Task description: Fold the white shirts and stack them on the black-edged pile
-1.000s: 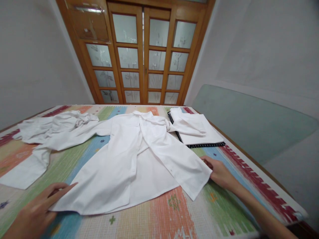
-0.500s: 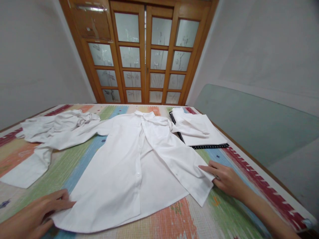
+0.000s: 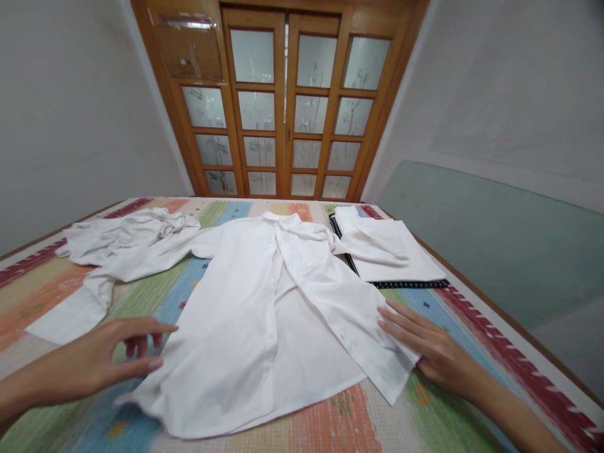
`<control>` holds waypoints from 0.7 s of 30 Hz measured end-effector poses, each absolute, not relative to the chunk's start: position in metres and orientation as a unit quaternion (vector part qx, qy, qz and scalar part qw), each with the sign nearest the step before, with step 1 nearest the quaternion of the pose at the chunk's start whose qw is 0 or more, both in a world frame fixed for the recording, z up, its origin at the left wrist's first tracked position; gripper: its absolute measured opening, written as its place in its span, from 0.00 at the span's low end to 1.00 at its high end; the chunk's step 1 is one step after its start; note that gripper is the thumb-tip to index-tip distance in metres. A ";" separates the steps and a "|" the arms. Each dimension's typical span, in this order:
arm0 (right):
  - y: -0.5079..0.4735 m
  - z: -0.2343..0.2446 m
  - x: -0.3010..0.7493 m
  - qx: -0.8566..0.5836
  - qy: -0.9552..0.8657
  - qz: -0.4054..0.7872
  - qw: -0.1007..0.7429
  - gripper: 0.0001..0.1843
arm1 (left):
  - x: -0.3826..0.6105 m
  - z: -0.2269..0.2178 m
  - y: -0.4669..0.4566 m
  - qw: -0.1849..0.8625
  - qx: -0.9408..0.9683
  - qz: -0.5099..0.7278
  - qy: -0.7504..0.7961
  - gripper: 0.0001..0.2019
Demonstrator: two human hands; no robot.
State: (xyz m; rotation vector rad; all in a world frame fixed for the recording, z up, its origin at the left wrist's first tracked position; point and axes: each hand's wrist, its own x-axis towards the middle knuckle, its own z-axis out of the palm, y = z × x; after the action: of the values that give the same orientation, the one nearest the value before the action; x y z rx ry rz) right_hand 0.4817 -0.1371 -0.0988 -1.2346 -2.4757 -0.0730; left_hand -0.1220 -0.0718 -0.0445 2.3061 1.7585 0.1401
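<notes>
A white button-up shirt (image 3: pixel 264 314) lies unbuttoned and spread flat on a striped, many-coloured cloth (image 3: pixel 330 421). My right hand (image 3: pixel 431 352) rests flat on the shirt's right front panel near its lower corner, fingers stretched out. My left hand (image 3: pixel 104 358) hovers just left of the shirt's lower left hem with its fingers apart and partly curled, holding nothing. The shirt's left sleeve (image 3: pixel 101 283) stretches out to the left across the cloth.
A folded white garment (image 3: pixel 391 251) lies on a dark dotted board (image 3: pixel 410 284) at the back right. Another crumpled white garment (image 3: pixel 123 233) sits at the back left. Wooden glazed doors (image 3: pixel 287 100) stand behind; a pale green panel (image 3: pixel 495 233) lines the right wall.
My left hand has let go of the lower left hem and lifted up to the right. My right hand has slid onto the right panel and flattened. The view has shifted.
</notes>
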 end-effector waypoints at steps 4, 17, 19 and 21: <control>-0.134 -0.107 0.484 -0.450 -0.876 0.015 0.174 0.44 | -0.108 -0.028 -0.008 0.160 0.758 0.112 0.622 0.34; -0.138 -0.120 0.491 -0.498 -0.847 0.085 0.162 0.36 | -0.085 -0.100 0.110 0.044 0.767 0.102 0.632 0.34; -0.138 -0.121 0.495 -0.500 -0.847 0.089 0.157 0.34 | -0.091 -0.103 0.116 0.037 0.763 0.101 0.638 0.33; -0.138 -0.121 0.498 -0.500 -0.847 0.094 0.152 0.33 | -0.098 -0.104 0.121 0.028 0.762 0.103 0.639 0.32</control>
State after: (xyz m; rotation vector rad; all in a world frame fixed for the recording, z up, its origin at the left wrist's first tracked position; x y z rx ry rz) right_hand 0.4976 -0.1381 -0.1215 -1.4347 -2.4324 0.2708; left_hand -0.0975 0.1214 -0.1043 2.3518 1.9726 0.3182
